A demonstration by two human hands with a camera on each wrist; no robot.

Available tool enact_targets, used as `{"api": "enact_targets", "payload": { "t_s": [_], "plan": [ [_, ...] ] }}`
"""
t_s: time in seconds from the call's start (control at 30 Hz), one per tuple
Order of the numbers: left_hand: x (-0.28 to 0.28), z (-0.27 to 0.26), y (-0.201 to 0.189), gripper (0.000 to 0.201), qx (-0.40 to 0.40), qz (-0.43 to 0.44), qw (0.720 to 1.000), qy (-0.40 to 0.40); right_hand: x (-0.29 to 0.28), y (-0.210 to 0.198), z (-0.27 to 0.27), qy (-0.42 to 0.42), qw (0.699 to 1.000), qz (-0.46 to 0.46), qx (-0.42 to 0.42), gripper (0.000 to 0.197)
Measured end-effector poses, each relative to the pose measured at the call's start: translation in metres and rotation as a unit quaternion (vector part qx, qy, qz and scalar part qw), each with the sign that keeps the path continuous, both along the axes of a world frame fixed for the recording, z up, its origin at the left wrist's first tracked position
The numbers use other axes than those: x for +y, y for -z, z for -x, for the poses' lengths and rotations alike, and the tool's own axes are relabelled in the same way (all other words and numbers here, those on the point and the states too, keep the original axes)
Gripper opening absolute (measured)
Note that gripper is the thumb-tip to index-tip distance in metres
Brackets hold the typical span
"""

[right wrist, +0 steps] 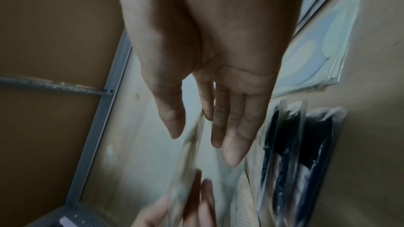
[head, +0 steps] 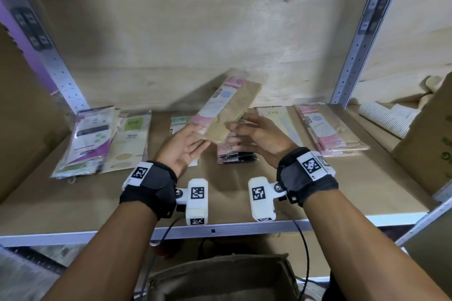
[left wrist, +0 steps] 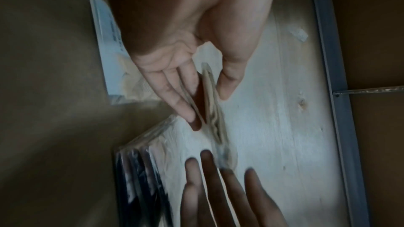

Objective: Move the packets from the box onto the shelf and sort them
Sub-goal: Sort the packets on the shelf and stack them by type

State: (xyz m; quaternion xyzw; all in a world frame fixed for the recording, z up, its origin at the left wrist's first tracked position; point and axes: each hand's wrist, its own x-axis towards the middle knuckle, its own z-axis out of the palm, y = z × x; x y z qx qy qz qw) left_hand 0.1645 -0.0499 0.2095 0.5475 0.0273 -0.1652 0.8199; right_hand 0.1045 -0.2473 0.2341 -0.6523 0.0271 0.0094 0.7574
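Both hands are meeting above the shelf (head: 244, 203): the left hand (head: 182, 146) is pinching pink-topped packets (head: 227, 107) tilting toward one o'clock, the right hand (head: 260, 135) is spreading loosely beside them, gripping nothing

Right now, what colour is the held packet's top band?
Pink, on the held packet; head view shows it best.

- Your left hand (head: 184, 148) and right hand (head: 256, 137) cover the near end of the pink packets (head: 226, 110), so the grip itself is not clear to you.
- The dark packets (head: 238, 155) lie mostly behind your right hand.
- Both wrist views are motion-blurred; packet print there is unreadable.
- The cardboard box (head: 426, 139) at right is cut by the edge.
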Motion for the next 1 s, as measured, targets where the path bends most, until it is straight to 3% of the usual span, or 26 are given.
{"api": "enact_targets", "payload": {
  "t_s": [0.07,0.13,0.23,0.3,0.37,0.43,0.5,0.57,0.7,0.83,1.0],
  "plan": [
    [-0.003,0.003,0.001,0.025,-0.028,-0.033,0.999,0.017,0.006,0.001,-0.002,0.014,1.0,0.0,-0.006,0.041],
    [-0.001,0.005,0.0,0.03,-0.088,-0.127,0.988,0.008,0.006,0.001,-0.004,0.035,0.999,-0.016,-0.004,0.044],
    [0.006,0.007,-0.005,0.041,-0.189,-0.265,0.944,0.06,0.003,0.001,-0.004,0.043,0.999,-0.022,-0.015,0.034],
    [0.011,0.005,-0.009,0.05,-0.21,-0.317,0.921,0.085,0.0,0.002,-0.003,0.05,0.999,-0.001,-0.019,0.035],
    [0.017,0.0,-0.013,0.065,-0.193,-0.291,0.936,0.031,-0.004,0.002,-0.003,0.049,0.998,0.034,-0.018,0.034],
    [0.026,-0.009,-0.015,0.075,-0.159,-0.19,0.968,-0.031,-0.009,0.002,-0.003,0.05,0.995,0.085,-0.013,0.03],
    [0.037,-0.015,-0.015,0.063,-0.137,-0.101,0.983,-0.073,-0.013,0.002,-0.002,0.049,0.991,0.121,0.001,0.027],
    [0.044,-0.018,-0.013,0.045,-0.1,-0.068,0.986,-0.114,-0.017,0.002,-0.002,0.051,0.99,0.127,0.01,0.024],
    [0.05,-0.019,-0.003,0.023,-0.092,-0.158,0.974,-0.131,-0.025,0.004,-0.004,0.134,0.986,0.099,0.025,0.024],
    [0.052,-0.019,-0.003,0.012,-0.08,-0.195,0.976,-0.057,-0.031,0.005,-0.003,0.222,0.972,0.026,0.07,0.047],
    [0.049,-0.015,0.002,0.004,-0.083,-0.254,0.963,-0.031,-0.025,-0.001,0.003,0.184,0.981,-0.016,0.068,0.054]
  ]
}}
